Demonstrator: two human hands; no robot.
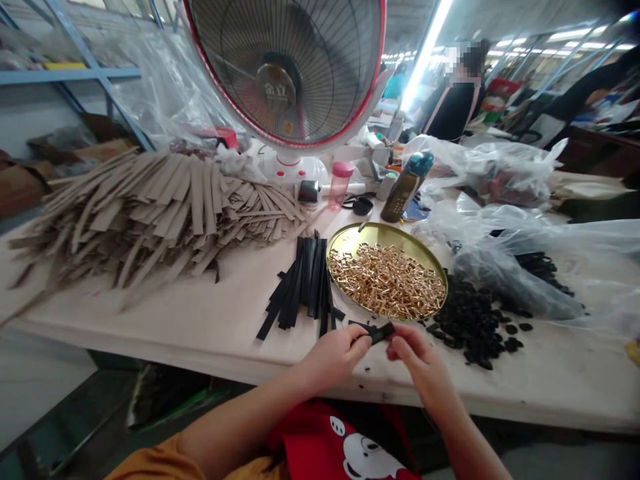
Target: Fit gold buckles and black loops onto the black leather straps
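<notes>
Between my two hands, near the table's front edge, is a short black strip [381, 333]. My left hand [345, 350] pinches its left end between thumb and fingers. At its right end, the fingers of my right hand [415, 353] are closed on it too. Just beyond stands a round gold tray [334, 235] heaped with small gold metal buckles [390, 280]. Left of the tray lies a bundle of long black strips [305, 283]. A pile of small black pieces [473, 320] spreads to the right of the tray.
A large heap of grey-beige strips [165, 207] covers the table's left side. Behind stand a fan-shaped appliance [285, 73], a pink cup [340, 187] and a dark bottle [407, 187]. Clear plastic bags [525, 260] lie at right. A person [453, 100] is in the background.
</notes>
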